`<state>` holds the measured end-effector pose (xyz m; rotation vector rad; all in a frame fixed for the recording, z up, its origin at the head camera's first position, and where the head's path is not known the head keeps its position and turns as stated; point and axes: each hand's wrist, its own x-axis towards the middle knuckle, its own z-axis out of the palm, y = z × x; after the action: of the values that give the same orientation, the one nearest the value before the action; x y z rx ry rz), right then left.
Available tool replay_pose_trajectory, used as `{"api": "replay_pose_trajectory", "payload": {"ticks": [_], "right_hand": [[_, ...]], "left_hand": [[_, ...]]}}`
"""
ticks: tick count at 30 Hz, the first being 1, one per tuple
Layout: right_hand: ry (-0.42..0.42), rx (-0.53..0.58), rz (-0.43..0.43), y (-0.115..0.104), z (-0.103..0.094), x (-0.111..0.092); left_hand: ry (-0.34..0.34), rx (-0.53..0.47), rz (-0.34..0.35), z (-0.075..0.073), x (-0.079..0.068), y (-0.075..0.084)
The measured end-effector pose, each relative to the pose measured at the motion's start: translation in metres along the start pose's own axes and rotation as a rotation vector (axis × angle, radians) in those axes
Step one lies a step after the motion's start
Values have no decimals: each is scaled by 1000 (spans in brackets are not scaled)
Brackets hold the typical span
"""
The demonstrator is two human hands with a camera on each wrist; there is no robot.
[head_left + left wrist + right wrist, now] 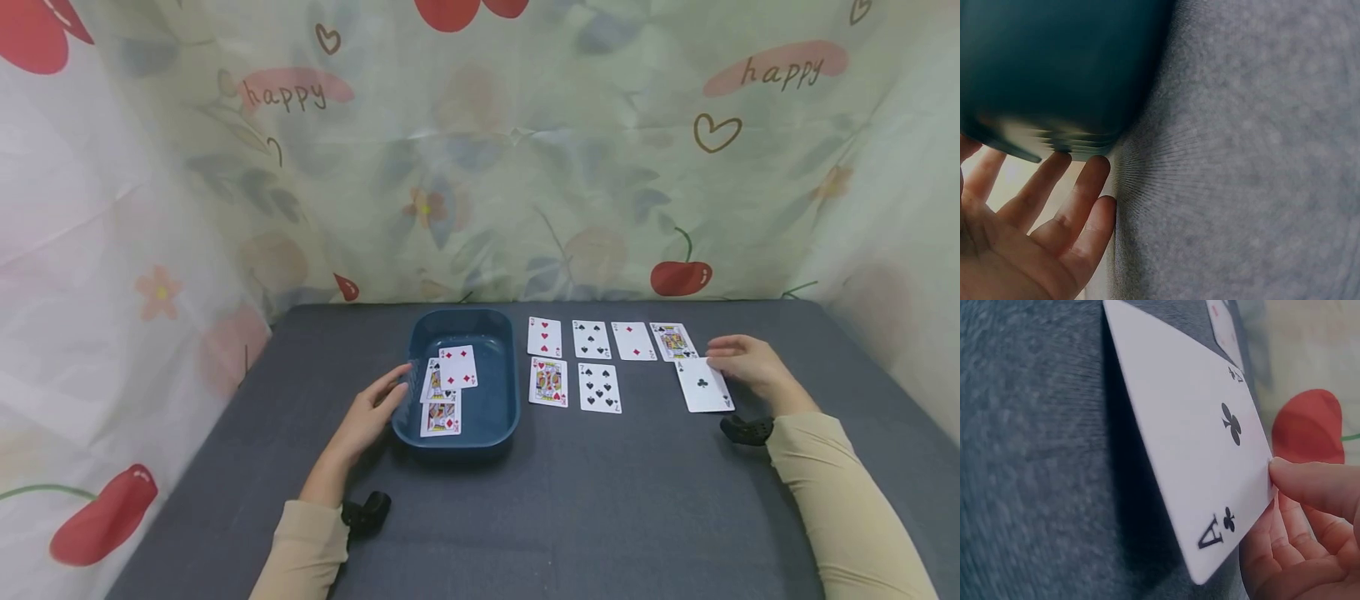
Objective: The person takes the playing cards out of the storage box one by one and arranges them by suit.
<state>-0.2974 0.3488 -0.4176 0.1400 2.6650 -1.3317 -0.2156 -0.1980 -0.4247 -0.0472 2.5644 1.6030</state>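
My right hand (750,367) pinches an ace of clubs (703,385) by its edge, thumb on the face and fingers behind. In the right wrist view the ace (1204,437) is tilted, its near side raised over a dark shadow on the cloth. My left hand (367,421) is at the left side of a dark blue plastic bin (516,392). In the left wrist view its extended fingertips (1096,167) touch the outside of the bin's wall (1066,81). Inside the bin lie a diamonds card (458,367) and two face cards (440,419), overlapping.
Right of the bin, face-up cards lie in two rows. The back row has a hearts card (544,337), a spades card (592,339), a diamonds card (633,341) and a face card (673,341). A face card (548,382) and a spades card (599,387) form the front row.
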Motion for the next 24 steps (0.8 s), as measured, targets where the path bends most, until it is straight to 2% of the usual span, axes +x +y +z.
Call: {"api": "replay_pose_trajectory", "payload": {"ticks": [14, 24], "right_hand": [[81, -93, -15, -3, 13, 2], [114, -146, -76, -6, 16, 1]], "left_hand": [[9, -3, -2, 0, 1, 0], [6, 6, -8, 1, 0, 0]]}}
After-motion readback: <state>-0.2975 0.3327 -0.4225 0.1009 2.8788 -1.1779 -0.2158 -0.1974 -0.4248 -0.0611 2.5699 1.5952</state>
